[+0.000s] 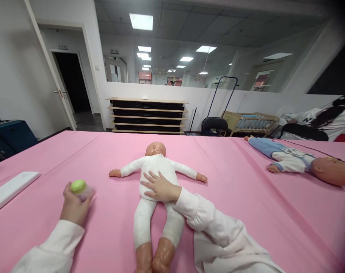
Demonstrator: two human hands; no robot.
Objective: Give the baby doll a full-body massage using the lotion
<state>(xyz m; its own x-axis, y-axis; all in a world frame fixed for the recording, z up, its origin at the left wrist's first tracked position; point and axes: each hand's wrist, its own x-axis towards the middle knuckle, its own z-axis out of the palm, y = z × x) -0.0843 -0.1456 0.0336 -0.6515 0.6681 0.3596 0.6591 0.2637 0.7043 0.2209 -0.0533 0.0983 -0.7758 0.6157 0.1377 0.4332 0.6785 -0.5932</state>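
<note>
A baby doll [158,165] in a white bodysuit lies stretched out on the pink table cover [110,227], head away from me and arms spread. My right hand [159,187] rests flat on the doll's torso with its fingers spread. To the left of the doll, my left hand [76,203] grips a small translucent bottle [83,192] with a lime-green cap [78,185]. The bottle is slightly blurred, and its lower part is hidden by my fingers.
A white oblong device [14,187] lies at the left. Another doll [292,155], dressed in blue and white, lies at the far right. Behind the table stand a wooden rack [146,115], a black chair [214,124] and a wooden crib [252,122]. A person [337,117] is at the right edge.
</note>
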